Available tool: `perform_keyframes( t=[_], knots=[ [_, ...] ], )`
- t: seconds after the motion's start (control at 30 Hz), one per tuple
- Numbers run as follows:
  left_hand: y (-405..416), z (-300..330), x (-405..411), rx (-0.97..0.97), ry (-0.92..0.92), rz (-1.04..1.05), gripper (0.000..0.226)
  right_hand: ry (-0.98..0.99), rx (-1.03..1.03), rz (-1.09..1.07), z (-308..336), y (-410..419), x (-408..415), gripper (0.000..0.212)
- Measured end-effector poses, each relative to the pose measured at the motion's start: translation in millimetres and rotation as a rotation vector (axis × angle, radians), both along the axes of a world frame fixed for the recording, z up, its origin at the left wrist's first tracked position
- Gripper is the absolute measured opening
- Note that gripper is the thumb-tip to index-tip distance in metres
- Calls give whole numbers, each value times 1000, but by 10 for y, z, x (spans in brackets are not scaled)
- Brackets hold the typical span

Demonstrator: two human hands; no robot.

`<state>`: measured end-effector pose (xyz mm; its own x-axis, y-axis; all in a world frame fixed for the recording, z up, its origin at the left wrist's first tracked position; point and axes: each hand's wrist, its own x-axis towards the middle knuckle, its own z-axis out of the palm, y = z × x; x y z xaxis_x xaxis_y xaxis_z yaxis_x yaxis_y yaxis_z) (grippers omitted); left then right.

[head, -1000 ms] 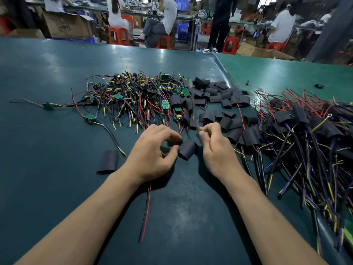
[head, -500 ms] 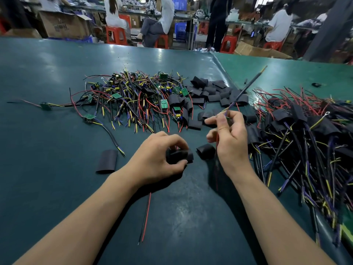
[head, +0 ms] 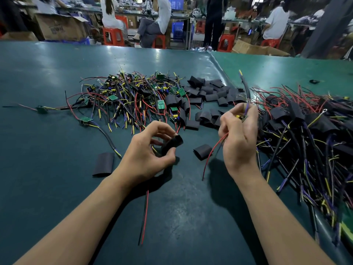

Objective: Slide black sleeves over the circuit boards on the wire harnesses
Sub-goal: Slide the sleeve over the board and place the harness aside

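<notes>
Left hand (head: 147,153) pinching a black sleeve (head: 172,144) just above the counter (head: 57,150). Right hand (head: 238,134) gripping a wire harness (head: 245,104), raised right of that sleeve, red lead trailing down. Loose sleeve (head: 202,151) flat between the hands; sleeved harness pile (head: 305,134) further right.

Single head-worn wide-angle view, looks forward and down over both forearms onto green counter (head: 57,169). Hands close, mid-frame; wire piles just beyond. Upper edge catches far workstations, seated people. Strong edge distortion.
</notes>
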<state>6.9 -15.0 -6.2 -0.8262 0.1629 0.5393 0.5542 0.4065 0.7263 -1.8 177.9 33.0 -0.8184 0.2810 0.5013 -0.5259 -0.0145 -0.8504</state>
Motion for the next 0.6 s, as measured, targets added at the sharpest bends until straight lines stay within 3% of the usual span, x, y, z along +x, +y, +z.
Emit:
perform_keyframes(
  t=[0.1,0.27,0.6],
  knots=[
    [-8,15,12,24,9,9,34,-6,104,-54,5,22,14,9],
    [-3,33,36,21,13,28,36,-61,-114,51,30,44,-13,22],
    [-7,18,-38,136,11,186,47,-85,-67,6,-75,85,-79,25]
  ],
)
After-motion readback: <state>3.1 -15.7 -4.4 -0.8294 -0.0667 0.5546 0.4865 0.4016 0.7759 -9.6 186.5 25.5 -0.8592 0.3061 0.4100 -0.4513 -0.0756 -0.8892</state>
